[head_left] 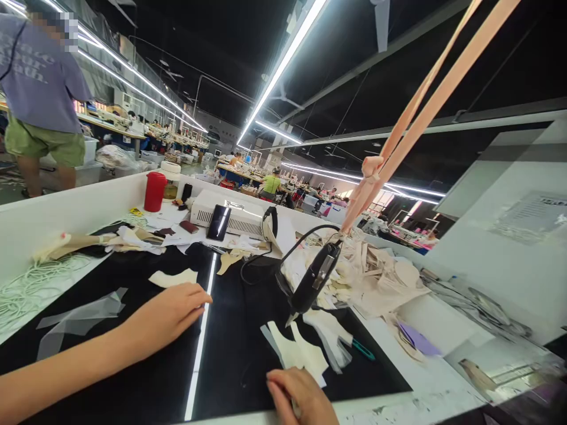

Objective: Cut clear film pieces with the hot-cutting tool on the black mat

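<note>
My left hand is over the black mat, its fingers bent and pressed together; nothing shows in them. Just beyond it lies a curved cream fabric piece. At the mat's front edge, my right hand has its fingers curled, thumb against forefinger; whatever they may hold is hidden. Cream cut pieces, with a see-through layer under them, lie just past that hand. Above these hangs a black corded hand tool, its pointed metal tip downward, on a knotted peach strap.
Sheer strips and pale green cords lie at left. A teal-handled tool is at right, below heaped beige scraps. A phone leans on a white vented box, near a red container. One person stands at far left.
</note>
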Motion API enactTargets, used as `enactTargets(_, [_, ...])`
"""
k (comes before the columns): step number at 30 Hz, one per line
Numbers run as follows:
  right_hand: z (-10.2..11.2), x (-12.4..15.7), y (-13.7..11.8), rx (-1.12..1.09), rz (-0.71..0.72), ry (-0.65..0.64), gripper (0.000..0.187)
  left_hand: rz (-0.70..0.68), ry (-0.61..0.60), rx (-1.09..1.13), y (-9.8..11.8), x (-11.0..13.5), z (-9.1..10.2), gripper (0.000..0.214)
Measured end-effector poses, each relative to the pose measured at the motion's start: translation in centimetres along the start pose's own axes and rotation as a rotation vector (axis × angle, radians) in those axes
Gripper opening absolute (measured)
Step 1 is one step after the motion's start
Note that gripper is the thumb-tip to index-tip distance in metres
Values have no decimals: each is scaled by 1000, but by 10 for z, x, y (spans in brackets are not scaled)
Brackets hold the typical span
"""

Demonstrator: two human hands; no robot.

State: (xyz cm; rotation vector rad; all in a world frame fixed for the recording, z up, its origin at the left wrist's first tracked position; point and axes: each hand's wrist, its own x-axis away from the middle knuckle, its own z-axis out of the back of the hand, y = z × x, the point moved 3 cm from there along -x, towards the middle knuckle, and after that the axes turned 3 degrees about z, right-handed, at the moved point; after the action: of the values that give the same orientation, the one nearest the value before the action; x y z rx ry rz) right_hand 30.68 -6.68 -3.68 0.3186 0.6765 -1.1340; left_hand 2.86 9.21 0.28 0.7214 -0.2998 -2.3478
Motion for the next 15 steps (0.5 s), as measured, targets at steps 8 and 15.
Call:
enactTargets(8, [-8,4,28,324,-51,5,13,-152,-208,-59,90,3,-46,26])
enactTargets(15, [-21,-3,25,424,-61,-18,23,-175,-267,-90,112,9,-65,25])
